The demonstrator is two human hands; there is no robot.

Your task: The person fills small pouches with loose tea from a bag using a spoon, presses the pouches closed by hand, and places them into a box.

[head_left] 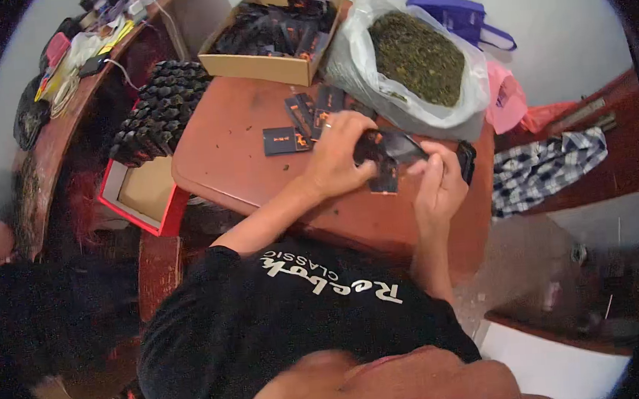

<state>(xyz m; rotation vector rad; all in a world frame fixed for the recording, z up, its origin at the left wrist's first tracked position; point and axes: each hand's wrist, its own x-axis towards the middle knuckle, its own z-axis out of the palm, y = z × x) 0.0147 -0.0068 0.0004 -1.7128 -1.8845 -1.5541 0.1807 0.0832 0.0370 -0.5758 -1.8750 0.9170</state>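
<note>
Between my two hands, over the reddish-brown table (234,142), is a small black packet (370,148) with a shiny clear or dark film. My left hand (339,157) curls its fingers and thumb round the packet's left side. The fingertips of my right hand (438,176) pinch the film's right end. Below the packet, a dark card with orange print (384,179) shows in part. Several flat black packets with orange print (283,140) lie just beyond my left hand. Behind my hands stands an open plastic bag (355,67) full of dried green-brown leaves (419,57).
A cardboard box (251,63) of black packets stands at the table's back. Left are rows of filled black packets (168,99) and a red box (141,193). A black object (467,161) lies at the right edge, near a pink cap (505,97) and checked cloth (551,168).
</note>
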